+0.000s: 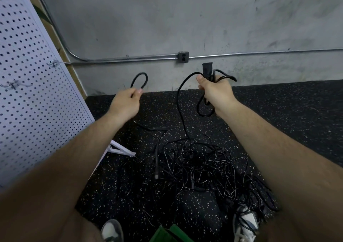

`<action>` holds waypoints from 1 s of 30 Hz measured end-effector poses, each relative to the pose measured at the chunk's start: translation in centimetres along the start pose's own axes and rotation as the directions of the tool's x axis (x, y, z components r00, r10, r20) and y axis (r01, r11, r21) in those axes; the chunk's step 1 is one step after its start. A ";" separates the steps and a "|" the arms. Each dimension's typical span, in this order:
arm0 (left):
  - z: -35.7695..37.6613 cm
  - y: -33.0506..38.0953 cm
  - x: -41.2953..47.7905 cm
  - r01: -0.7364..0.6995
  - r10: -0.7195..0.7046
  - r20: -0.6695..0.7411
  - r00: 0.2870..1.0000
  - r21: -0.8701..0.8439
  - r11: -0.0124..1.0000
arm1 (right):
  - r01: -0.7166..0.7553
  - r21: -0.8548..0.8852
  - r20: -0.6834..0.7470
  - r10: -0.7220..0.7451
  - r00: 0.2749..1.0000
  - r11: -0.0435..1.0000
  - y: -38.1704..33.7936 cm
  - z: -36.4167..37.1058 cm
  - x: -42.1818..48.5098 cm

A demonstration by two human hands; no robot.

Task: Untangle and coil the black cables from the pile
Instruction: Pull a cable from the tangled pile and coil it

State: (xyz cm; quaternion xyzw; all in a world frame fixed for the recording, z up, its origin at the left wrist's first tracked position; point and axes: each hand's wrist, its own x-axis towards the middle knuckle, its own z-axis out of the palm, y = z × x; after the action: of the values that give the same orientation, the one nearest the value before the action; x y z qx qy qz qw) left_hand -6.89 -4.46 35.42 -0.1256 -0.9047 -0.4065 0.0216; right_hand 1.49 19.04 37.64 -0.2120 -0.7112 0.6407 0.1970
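A tangled pile of thin black cables [202,165] lies on the speckled black floor between my feet. My right hand [216,91] grips a small bundle of loops of a thicker black cable [179,100], its plug end [206,69] sticking up above my fist. From that hand the cable drops in an arc down into the pile. My left hand [128,100] pinches a loop of black cable [140,81] that stands up above my fingers; the strand runs under my wrist toward the pile.
A white pegboard panel [27,85] leans at the left on a white stand [120,149]. The grey wall ahead carries a metal conduit and an outlet box [183,57]. My two shoes [246,221] and a green object [170,234] sit at the bottom edge.
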 end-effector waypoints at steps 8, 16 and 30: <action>2.6 3.4 -2.4 -0.218 0.226 0.110 0.968 -0.081 0.973 | 0.022 -0.030 0.170 -0.016 0.985 0.999 0.5 1.6 -0.8; 5.9 4.5 -3.4 -0.150 0.274 0.379 0.884 -0.326 0.933 | -0.118 0.213 0.224 0.069 0.972 0.970 -0.1 3.1 -1.9; 2.4 3.3 -2.2 -0.097 0.138 0.053 0.989 -0.467 0.879 | -0.292 -0.324 0.450 0.418 0.789 0.900 0.4 -1.4 -1.9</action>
State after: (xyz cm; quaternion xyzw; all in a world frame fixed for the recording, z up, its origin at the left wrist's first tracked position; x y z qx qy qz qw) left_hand -3.80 -1.01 35.92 -0.1988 -0.7724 -0.6028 -0.0228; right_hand 3.87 19.14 37.36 -0.1881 -0.7557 0.6093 -0.1491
